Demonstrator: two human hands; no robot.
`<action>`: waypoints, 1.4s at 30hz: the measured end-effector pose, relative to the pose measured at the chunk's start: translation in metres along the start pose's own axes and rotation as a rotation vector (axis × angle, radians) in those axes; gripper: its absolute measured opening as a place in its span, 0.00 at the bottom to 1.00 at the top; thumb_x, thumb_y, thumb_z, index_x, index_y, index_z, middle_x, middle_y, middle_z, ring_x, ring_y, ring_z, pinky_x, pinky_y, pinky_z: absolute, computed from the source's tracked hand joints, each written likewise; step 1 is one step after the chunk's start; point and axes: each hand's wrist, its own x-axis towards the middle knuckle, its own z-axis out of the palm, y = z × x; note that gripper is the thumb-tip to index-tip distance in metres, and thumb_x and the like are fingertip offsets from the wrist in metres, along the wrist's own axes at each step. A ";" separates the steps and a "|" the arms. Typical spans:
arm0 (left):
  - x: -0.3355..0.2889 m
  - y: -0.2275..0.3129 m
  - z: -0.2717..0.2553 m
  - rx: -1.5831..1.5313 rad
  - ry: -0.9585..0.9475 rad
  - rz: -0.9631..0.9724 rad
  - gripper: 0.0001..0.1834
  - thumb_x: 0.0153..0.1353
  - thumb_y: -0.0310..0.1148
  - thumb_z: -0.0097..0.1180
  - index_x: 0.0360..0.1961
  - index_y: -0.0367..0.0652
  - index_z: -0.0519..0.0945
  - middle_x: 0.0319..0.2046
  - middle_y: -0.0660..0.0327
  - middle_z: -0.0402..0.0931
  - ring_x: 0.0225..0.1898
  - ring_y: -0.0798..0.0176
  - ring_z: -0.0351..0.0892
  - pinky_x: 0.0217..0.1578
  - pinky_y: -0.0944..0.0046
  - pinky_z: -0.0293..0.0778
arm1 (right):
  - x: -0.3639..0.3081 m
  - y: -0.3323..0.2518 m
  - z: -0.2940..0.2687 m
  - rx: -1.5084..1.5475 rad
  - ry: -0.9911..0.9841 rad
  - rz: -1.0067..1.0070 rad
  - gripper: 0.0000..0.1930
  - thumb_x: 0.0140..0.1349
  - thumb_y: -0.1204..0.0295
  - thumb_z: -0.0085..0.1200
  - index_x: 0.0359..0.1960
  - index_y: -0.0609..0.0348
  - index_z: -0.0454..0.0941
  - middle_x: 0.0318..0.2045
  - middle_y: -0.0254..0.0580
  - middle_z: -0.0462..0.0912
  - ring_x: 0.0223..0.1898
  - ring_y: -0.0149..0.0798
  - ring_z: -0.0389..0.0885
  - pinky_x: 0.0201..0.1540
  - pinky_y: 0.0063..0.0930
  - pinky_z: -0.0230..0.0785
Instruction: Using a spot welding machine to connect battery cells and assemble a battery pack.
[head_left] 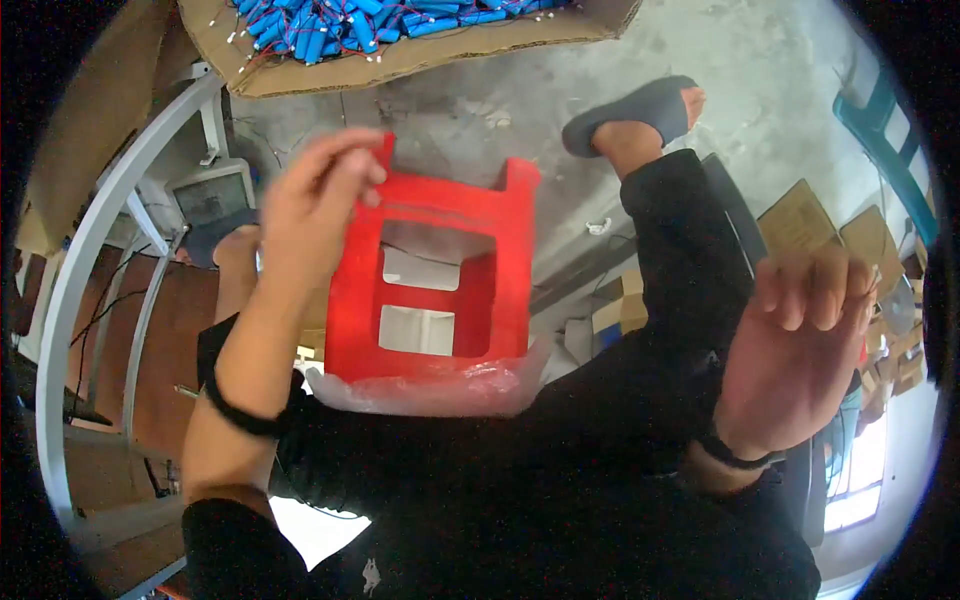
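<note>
A red open-framed box (510, 270) with rectangular openings rests over my lap, slightly blurred. Crumpled clear plastic wrap (440, 392) lies along its near edge. At the box's far left corner, the bent fingers of my left hand (318, 195) close on the upright red tab; the hand hides part of that side. My right hand (795, 350) is raised well to the right, apart from the box, palm toward me and fingers curled inward. A tiny pale speck shows by its fingertips, too small to name.
Beyond the box stands a cardboard carton (480, 40) full of blue wrapped cells with thin wires. A grey metal frame (120, 190) curves along the left. At the right are a teal plastic chair (880, 130) and brown cardboard pieces (800, 215). My sandalled foot (640, 115) rests on the concrete floor.
</note>
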 end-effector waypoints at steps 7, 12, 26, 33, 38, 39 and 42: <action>0.108 -0.290 -0.077 0.481 0.117 -0.145 0.23 0.57 0.40 0.59 0.49 0.37 0.77 0.36 0.52 0.81 0.38 0.55 0.81 0.44 0.63 0.73 | 0.005 0.014 0.003 0.008 -0.012 0.074 0.08 0.72 0.63 0.39 0.39 0.53 0.63 0.27 0.29 0.63 0.26 0.29 0.60 0.35 0.27 0.54; 0.161 -0.426 -0.097 0.973 -0.144 -0.229 0.29 0.54 0.43 0.59 0.51 0.32 0.73 0.42 0.47 0.80 0.45 0.49 0.80 0.48 0.60 0.72 | 0.014 0.028 0.010 -0.118 0.079 0.091 0.07 0.72 0.65 0.38 0.36 0.53 0.62 0.26 0.29 0.60 0.26 0.28 0.59 0.34 0.27 0.53; 0.161 -0.307 -0.039 -0.571 0.157 -0.401 0.13 0.57 0.36 0.56 0.39 0.39 0.77 0.34 0.59 0.78 0.32 0.59 0.78 0.36 0.58 0.75 | 0.030 0.045 0.054 -0.428 0.132 0.129 0.07 0.70 0.65 0.42 0.37 0.54 0.66 0.25 0.32 0.64 0.24 0.31 0.62 0.30 0.25 0.57; 0.102 -0.215 -0.138 -0.734 -0.070 -0.489 0.11 0.65 0.43 0.54 0.33 0.47 0.73 0.24 0.69 0.69 0.21 0.75 0.65 0.20 0.73 0.61 | 0.026 0.045 0.053 -0.330 0.073 0.138 0.08 0.70 0.65 0.42 0.38 0.55 0.65 0.27 0.32 0.63 0.28 0.30 0.62 0.32 0.25 0.57; 0.088 -0.260 -0.170 -0.270 0.181 -0.689 0.17 0.64 0.52 0.51 0.28 0.52 0.69 0.17 0.72 0.60 0.16 0.74 0.56 0.16 0.71 0.53 | 0.030 0.045 0.058 -0.320 -0.047 0.125 0.06 0.70 0.68 0.41 0.39 0.57 0.66 0.29 0.34 0.64 0.30 0.31 0.62 0.34 0.25 0.57; 0.087 -0.269 -0.167 -0.214 0.232 -0.722 0.21 0.63 0.57 0.49 0.27 0.52 0.68 0.17 0.71 0.61 0.16 0.74 0.58 0.16 0.70 0.53 | 0.031 0.046 0.059 -0.293 -0.066 0.131 0.06 0.70 0.69 0.40 0.40 0.57 0.66 0.29 0.35 0.64 0.30 0.31 0.62 0.34 0.25 0.57; 0.093 -0.297 -0.128 -0.310 0.281 -0.460 0.19 0.65 0.51 0.46 0.26 0.49 0.72 0.17 0.68 0.63 0.19 0.70 0.64 0.19 0.68 0.61 | 0.028 0.052 0.062 -0.284 -0.082 0.144 0.07 0.70 0.69 0.40 0.41 0.58 0.67 0.29 0.35 0.64 0.30 0.32 0.62 0.35 0.26 0.57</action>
